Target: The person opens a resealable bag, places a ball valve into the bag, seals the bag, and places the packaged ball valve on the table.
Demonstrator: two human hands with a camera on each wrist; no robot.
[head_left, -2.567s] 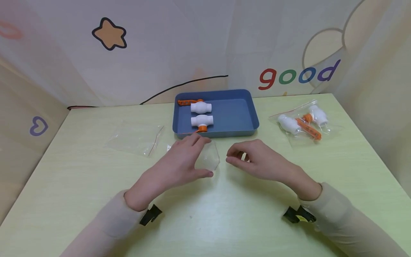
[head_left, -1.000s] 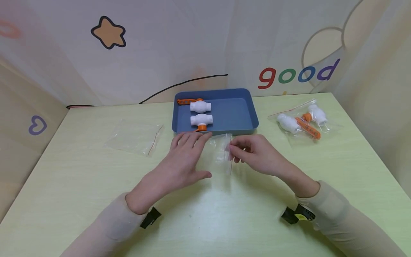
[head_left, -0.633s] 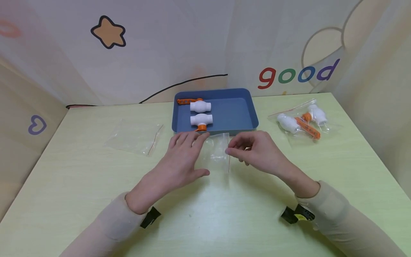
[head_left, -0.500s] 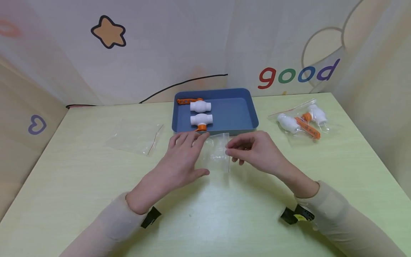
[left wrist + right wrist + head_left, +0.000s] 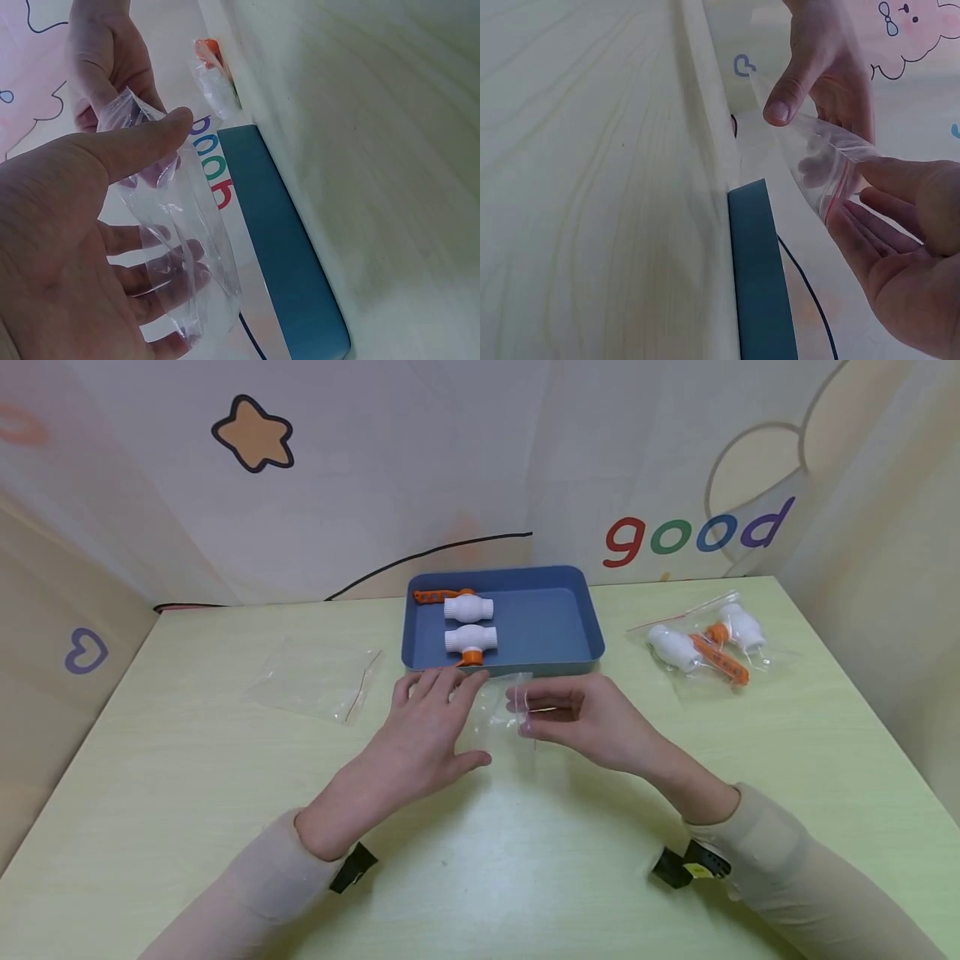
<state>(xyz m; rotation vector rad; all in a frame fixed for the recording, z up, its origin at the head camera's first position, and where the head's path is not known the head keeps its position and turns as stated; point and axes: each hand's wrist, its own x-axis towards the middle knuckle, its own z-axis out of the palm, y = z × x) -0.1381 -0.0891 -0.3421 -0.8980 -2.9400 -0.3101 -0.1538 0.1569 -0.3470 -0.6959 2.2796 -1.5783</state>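
Above the table, in front of the tray, a clear zip bag [image 5: 501, 706] with a red seal line hangs between the two hands. My left hand [image 5: 423, 727] holds the bag's body, thumb on the near side and fingers spread behind it, as the left wrist view shows. At the bag's mouth is my right hand [image 5: 588, 722], its thumb and fingers on either side of the seal edge. The right wrist view shows the red seal line [image 5: 838, 191] right at the right fingertips. Nothing shows inside the bag.
The blue tray [image 5: 551, 627] holds two white valves [image 5: 471, 639] with orange handles. To the left lies another flat clear zip bag [image 5: 315, 681]. On the right, a zip bag [image 5: 690, 672] contains white valves and an orange handle. A printed curtain [image 5: 420, 468] stands behind the table.
My right hand has come to the bag's mouth, pinched its edge, and now reaches farther left over it. The bag's seal edge has turned toward the right hand. My left hand has barely moved.
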